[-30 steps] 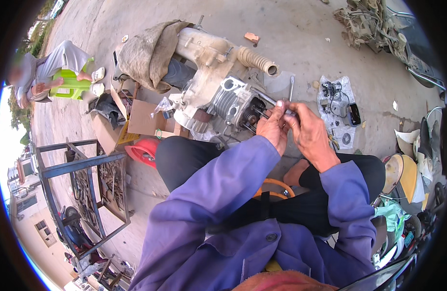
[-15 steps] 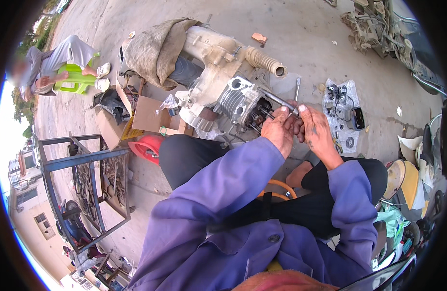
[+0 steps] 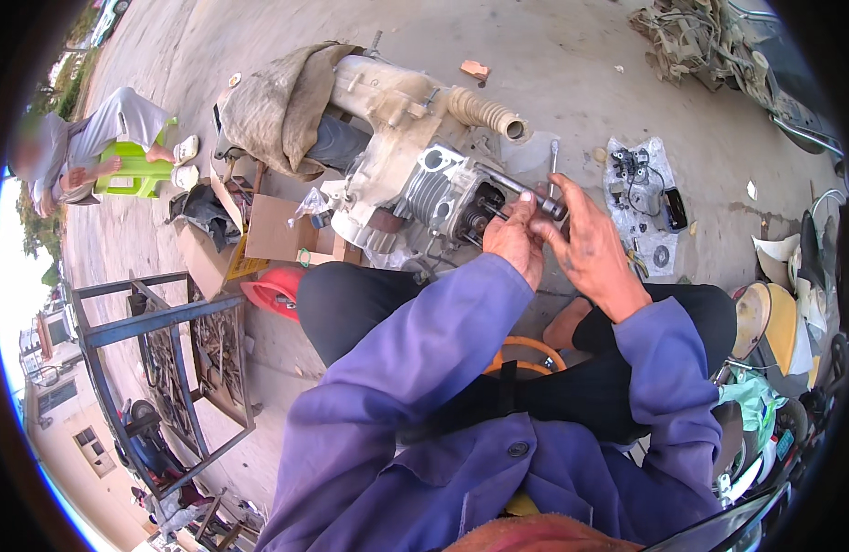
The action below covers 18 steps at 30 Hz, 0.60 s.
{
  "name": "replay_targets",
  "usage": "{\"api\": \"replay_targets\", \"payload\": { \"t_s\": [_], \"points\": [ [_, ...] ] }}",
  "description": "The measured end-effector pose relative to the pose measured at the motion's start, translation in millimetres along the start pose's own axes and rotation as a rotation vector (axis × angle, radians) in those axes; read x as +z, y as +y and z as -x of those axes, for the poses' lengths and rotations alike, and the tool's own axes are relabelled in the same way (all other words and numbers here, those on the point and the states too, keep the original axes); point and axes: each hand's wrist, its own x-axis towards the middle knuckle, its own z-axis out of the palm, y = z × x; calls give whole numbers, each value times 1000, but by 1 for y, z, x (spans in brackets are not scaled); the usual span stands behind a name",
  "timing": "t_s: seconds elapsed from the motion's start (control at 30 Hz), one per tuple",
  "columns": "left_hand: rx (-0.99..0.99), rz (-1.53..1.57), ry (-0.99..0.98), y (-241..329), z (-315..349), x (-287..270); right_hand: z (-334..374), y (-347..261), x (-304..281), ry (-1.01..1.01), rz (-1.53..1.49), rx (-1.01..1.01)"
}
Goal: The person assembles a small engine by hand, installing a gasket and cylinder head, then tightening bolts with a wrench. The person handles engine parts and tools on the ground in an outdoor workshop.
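Observation:
A small engine (image 3: pixel 401 152) lies in front of me, its finned cylinder (image 3: pixel 432 190) and open valve end (image 3: pixel 482 212) toward my hands. Beside that end is a silver bar (image 3: pixel 512 184) with a thicker dark end, like a socket wrench. My left hand (image 3: pixel 514 241) is closed on it, thumb on top. My right hand (image 3: pixel 594 248) is at the thick end, index finger stretched out and thumb apart from it; its other fingers are partly hidden. A ribbed hose (image 3: pixel 487 112) sticks out of the engine, and a brown cloth (image 3: pixel 282 115) covers its far left part.
A loose wrench (image 3: pixel 554 158) lies beyond my right hand. Small parts rest on a plastic sheet (image 3: pixel 662 250) to the right. At left are cardboard boxes (image 3: pixel 270 221), a red helmet-like shell (image 3: pixel 275 293), a metal frame (image 3: pixel 157 322) and a person on a green stool (image 3: pixel 134 170).
My right hand's fingers have spread from their closed grip on the bar, index finger now extended. My left hand stays on the bar. The whole view has shifted slightly.

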Motion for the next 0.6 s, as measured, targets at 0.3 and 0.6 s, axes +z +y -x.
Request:
{"api": "replay_targets", "payload": {
  "t_s": [0.3,0.6],
  "points": [
    [-71,69,-64,4,2,5,-12,7,-12,-326,-427,423],
    [-36,66,-56,5,4,8,-12,6,-7,-154,-343,376]
  ]
}}
